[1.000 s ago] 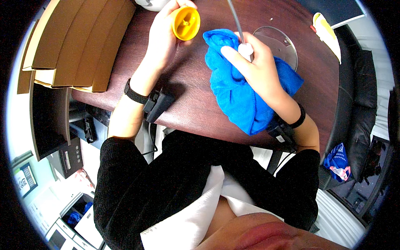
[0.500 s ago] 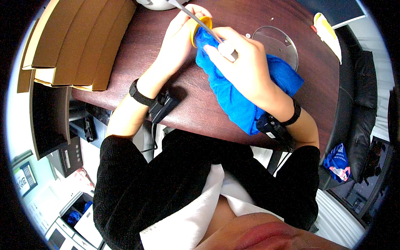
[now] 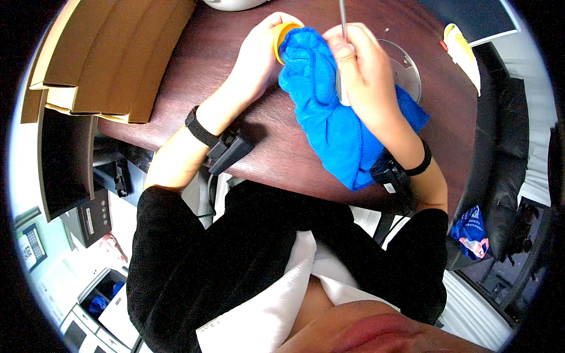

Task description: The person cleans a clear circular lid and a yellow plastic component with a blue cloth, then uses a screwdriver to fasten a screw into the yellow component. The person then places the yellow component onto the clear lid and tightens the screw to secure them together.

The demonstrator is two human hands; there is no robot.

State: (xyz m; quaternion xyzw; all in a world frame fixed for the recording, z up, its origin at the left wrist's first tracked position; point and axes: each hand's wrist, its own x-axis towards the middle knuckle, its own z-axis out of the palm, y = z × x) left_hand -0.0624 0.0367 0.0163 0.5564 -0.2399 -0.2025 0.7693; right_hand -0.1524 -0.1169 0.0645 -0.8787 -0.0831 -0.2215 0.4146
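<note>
My left hand (image 3: 254, 66) is wrapped round a round yellow cup-like thing (image 3: 281, 41), seen from the side, at the top middle. One end of a blue cloth (image 3: 329, 126) is at its mouth; the rest hangs crumpled over the table towards me. My right hand (image 3: 369, 79) is closed on a thin grey rod with a pale handle (image 3: 343, 16), which points up and away. It hovers above the cloth, right of the yellow thing. Just beyond it a clear round lid-like disc (image 3: 409, 73) lies on the table, partly hidden by the hand.
The dark red-brown table (image 3: 247, 153) spreads under both hands. Brown cardboard boxes (image 3: 112, 59) stand at its left. A white rounded object (image 3: 235, 3) sits at the far edge. On the right are a pale yellow item (image 3: 459, 44) and a black sofa (image 3: 500, 165) holding a blue bag (image 3: 471, 229).
My right hand has drawn back to the right, away from the yellow thing. The rod has swung from slanting left to nearly upright. My left hand stays almost in place.
</note>
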